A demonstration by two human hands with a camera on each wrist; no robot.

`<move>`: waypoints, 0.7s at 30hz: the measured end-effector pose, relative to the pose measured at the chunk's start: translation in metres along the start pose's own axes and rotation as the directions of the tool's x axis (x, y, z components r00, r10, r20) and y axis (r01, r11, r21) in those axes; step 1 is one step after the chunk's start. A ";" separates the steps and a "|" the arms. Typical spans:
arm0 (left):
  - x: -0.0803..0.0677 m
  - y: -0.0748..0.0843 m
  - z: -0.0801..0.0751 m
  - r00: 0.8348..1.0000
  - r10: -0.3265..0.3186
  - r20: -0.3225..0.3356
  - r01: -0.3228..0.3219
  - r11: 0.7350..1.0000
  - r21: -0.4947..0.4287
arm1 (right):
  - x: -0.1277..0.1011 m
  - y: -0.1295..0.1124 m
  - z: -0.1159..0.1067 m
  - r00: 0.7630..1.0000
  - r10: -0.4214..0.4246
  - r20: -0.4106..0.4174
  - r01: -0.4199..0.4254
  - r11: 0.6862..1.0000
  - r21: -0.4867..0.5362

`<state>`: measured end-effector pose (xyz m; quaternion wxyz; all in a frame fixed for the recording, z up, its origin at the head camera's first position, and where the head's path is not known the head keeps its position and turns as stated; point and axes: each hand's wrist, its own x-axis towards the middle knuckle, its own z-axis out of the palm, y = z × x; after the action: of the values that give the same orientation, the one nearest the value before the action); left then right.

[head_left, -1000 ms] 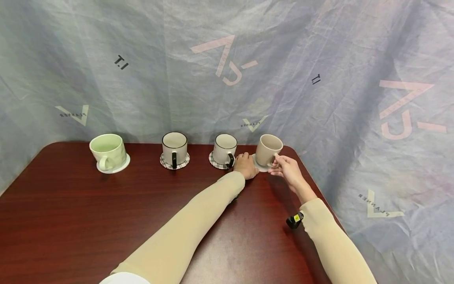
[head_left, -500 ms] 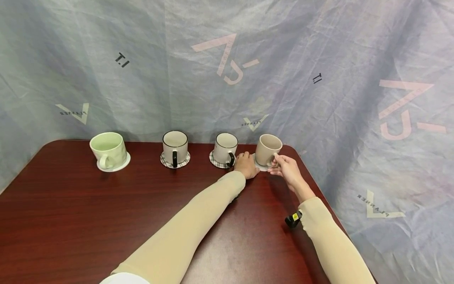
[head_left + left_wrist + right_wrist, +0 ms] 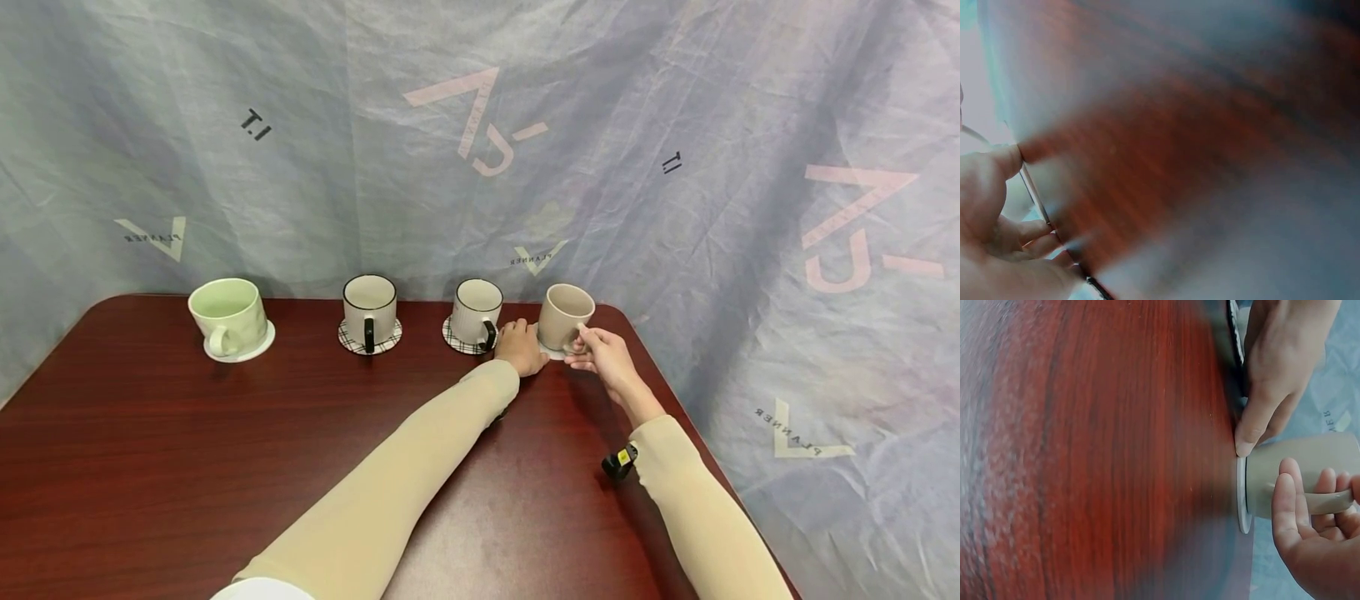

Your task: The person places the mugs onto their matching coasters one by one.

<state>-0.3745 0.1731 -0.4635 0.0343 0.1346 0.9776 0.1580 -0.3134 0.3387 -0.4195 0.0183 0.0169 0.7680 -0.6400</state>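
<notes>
A beige mug (image 3: 561, 321) stands on a pale round coaster (image 3: 553, 353) near the far right corner of the table. My right hand (image 3: 606, 358) grips the mug's handle (image 3: 1329, 502) between thumb and fingers; in the right wrist view the mug's base lies against the coaster (image 3: 1242, 500). On the coaster's left side, my left hand (image 3: 521, 348) holds its edge, thumb tip right at the rim. That same left hand (image 3: 988, 219) shows thumb and fingers spread along the edge in the left wrist view.
Left of my hands, a ribbed white mug (image 3: 475, 312) with a black handle sits on a checked coaster (image 3: 454, 340). A similar mug (image 3: 371, 308) and a green mug (image 3: 228, 317) stand further left on coasters. A grey curtain (image 3: 375, 150) hangs behind the dark red table (image 3: 187, 458).
The beige mug, with my right hand on its handle, has shifted slightly left over the coaster. My left hand stays in place at the coaster's edge.
</notes>
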 end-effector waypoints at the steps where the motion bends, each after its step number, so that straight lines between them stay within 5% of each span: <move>1: 0.000 0.000 -0.001 1.000 -0.001 0.001 0.001 1.000 0.002 | 0.000 0.001 0.000 1.000 0.001 0.001 -0.001 1.000 0.002; 21: -0.003 -0.002 -0.005 0.999 0.025 0.026 -0.025 1.000 0.016 | -0.002 -0.003 -0.007 0.995 0.054 0.081 -0.051 0.998 -0.040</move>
<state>-0.3729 0.1694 -0.4592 0.0437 0.1490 0.9766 0.1488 -0.3116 0.3453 -0.4152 0.0669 0.0104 0.7779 -0.6247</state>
